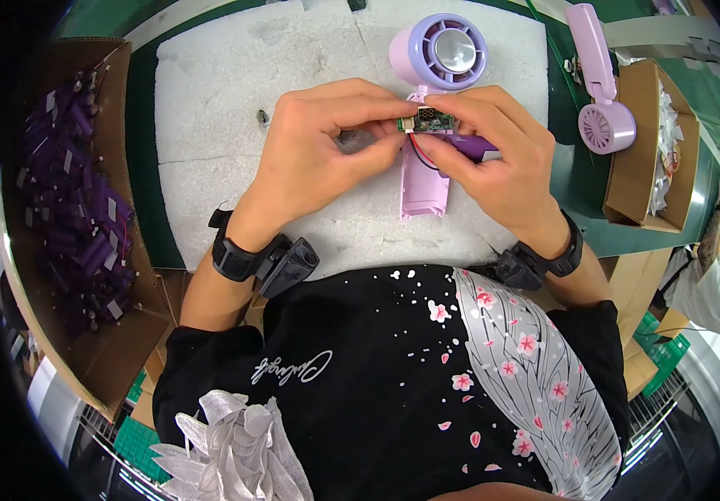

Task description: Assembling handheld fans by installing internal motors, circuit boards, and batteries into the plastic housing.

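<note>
Between my two hands is a small green circuit board (435, 122) with a dark display and a white connector at its left end. My left hand (314, 150) pinches that connector end between thumb and forefinger. The board's right part is gripped by the thumb and fingers of my right hand (506, 159). A purple cylindrical battery (474, 148) lies by my right thumb, partly covered by it. Red and black wires (418, 154) curve down from the connector. Beneath, the pink open handle shell (424, 194) joins a lilac round fan head (410, 52) lying beyond my hands.
A white foam sheet (210, 125) covers the green worktop under the work. At left stands a cardboard box (114, 351) of purple batteries. To the right are an assembled lilac handheld fan (606, 125) and a cardboard box (627, 179) with white parts. Another person (702, 288) is farther right.
</note>
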Demonstrator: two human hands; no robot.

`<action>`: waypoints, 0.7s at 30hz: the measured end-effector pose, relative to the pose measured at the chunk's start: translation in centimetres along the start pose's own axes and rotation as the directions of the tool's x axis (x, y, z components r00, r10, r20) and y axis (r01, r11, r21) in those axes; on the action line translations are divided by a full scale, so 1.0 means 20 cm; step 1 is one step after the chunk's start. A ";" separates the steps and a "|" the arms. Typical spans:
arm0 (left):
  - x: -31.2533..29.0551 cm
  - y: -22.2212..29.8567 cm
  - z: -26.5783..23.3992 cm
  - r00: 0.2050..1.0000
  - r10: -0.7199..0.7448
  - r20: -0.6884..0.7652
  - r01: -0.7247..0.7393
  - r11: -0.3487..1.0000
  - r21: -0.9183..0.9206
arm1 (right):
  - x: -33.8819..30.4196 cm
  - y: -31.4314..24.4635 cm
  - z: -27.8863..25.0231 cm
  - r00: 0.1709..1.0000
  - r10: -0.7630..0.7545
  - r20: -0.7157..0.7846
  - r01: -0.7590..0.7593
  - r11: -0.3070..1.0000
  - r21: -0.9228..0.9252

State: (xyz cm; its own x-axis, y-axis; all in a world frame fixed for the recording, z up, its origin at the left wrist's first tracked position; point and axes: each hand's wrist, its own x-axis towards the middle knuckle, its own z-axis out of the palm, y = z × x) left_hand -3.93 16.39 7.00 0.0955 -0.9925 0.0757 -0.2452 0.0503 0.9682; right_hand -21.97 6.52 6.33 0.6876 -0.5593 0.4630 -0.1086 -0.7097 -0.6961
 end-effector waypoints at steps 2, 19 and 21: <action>0.00 0.00 0.01 0.999 0.046 -0.029 -0.043 0.995 0.094 | 0.00 -0.01 0.00 1.000 0.004 0.012 -0.004 1.000 -0.012; -0.01 -0.01 0.00 0.997 0.073 0.017 -0.075 0.980 0.186 | -0.01 -0.03 0.00 0.997 0.072 0.005 -0.072 0.996 -0.048; -0.01 -0.01 0.01 0.999 0.031 0.012 -0.032 0.994 0.107 | -0.01 -0.03 0.00 0.990 0.138 0.021 -0.138 0.990 -0.002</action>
State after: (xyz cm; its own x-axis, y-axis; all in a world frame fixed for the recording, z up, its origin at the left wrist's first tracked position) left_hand -4.08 16.63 6.64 0.0761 -0.9918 0.1031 -0.3502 0.0702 0.9341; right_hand -22.03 7.06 6.69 0.6808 -0.6428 0.3512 -0.2038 -0.6268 -0.7521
